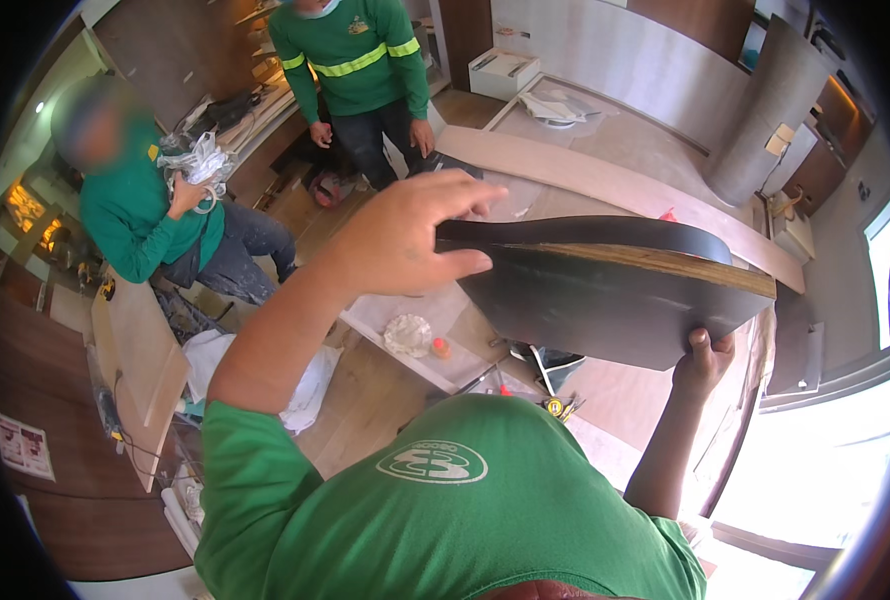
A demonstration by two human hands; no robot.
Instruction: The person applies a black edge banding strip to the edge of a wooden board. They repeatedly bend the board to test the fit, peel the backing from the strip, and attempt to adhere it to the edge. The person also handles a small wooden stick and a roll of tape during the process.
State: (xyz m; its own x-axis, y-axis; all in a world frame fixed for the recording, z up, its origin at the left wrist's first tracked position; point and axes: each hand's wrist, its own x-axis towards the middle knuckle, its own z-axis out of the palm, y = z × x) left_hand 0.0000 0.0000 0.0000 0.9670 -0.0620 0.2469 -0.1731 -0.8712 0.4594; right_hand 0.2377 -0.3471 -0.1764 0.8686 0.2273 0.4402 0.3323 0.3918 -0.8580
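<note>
At far left, a narrow wooden panel (135, 350) stretches along the wall, its long edge facing the room. Near it a co-worker (130, 215) holds a crumpled clear plastic bundle (200, 165); another co-worker (360, 85) stands farther back. A strip of plank floor (365, 405) leaves a gap before the worktop (615, 400), whose near corner juts toward the person. The left hand (400, 235) is at the left end of the dark board (595, 305), thumb and fingers spread apart; whether they touch it I cannot tell. The board is held up above the worktop, tilted, its bare wood edge (685, 265) uppermost. A black strip (585, 232) arches over that edge, standing away from it at right. The right hand (705, 362) has its fingers closed around the lower right edge, thumb on the dark face. Beyond lies a bright window (815, 470).
</note>
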